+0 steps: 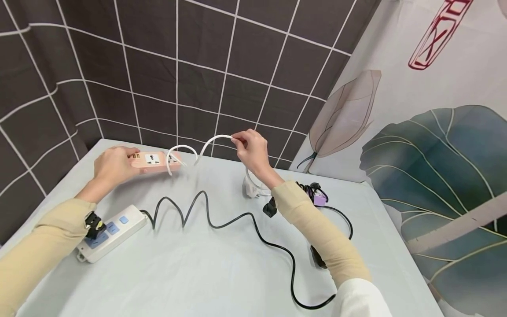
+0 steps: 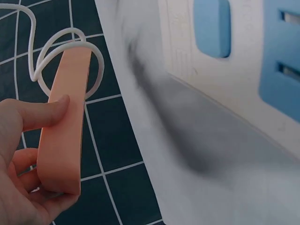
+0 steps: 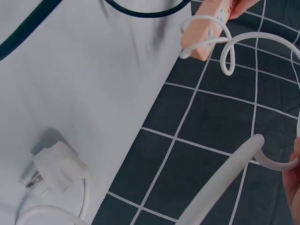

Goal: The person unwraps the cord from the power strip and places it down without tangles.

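My left hand (image 1: pixel 115 165) grips the left end of a pink power strip (image 1: pixel 160 161), thumb and fingers on opposite sides in the left wrist view. A white cord (image 1: pixel 218 137) loops around the strip's far end. My right hand (image 1: pixel 253 152) pinches that cord between thumb and fingers, to the right of the strip. Past the pinch the cord hangs down toward a white plug (image 3: pixel 58 166) lying on the table, its metal prongs showing in the right wrist view. Only part of the right hand appears at that view's right edge.
A white power strip (image 1: pixel 115 233) with blue sockets lies below the left forearm. Its black cord (image 1: pixel 233 220) zigzags across the table (image 1: pixel 198 273). Near the right forearm are a black plug (image 1: pixel 270 208) and a bundled black cable with a purple tag (image 1: pixel 320 200). A dark gridded cloth (image 1: pixel 206 79) hangs behind.
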Demonstrator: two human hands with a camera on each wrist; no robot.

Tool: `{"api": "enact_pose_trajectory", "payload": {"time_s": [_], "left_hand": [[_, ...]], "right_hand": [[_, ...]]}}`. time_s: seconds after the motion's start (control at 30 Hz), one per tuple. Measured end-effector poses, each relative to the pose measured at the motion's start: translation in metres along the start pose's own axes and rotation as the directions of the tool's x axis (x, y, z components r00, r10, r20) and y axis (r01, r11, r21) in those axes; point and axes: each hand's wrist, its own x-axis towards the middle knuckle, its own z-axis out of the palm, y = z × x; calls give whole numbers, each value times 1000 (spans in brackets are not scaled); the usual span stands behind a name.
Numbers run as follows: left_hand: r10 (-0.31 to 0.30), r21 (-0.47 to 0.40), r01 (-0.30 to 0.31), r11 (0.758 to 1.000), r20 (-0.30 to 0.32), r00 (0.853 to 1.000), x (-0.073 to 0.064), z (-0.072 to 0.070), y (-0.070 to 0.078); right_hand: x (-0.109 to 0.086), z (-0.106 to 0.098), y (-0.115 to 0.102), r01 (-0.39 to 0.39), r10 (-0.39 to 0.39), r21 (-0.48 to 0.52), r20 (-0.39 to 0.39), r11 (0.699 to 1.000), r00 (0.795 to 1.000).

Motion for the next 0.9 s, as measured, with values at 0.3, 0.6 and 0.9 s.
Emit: {"api": "enact_pose_trajectory", "payload": {"time_s": [0.3,0.6,0.9], "left_hand": [[-105,-72,102,992,-40,994,-3,0,-12],[-233,-199,221,955,-37,972,-4,-3,-9],[-270,-289,261,921,10,963,-2,-9,10]], "right_hand": [[-12,-2,3,85,-84,-21,31,996,996],[-22,2,4,121,-115,-60,97,991,989],[-22,10,4,71,-51,-105,184,992,982]]}}
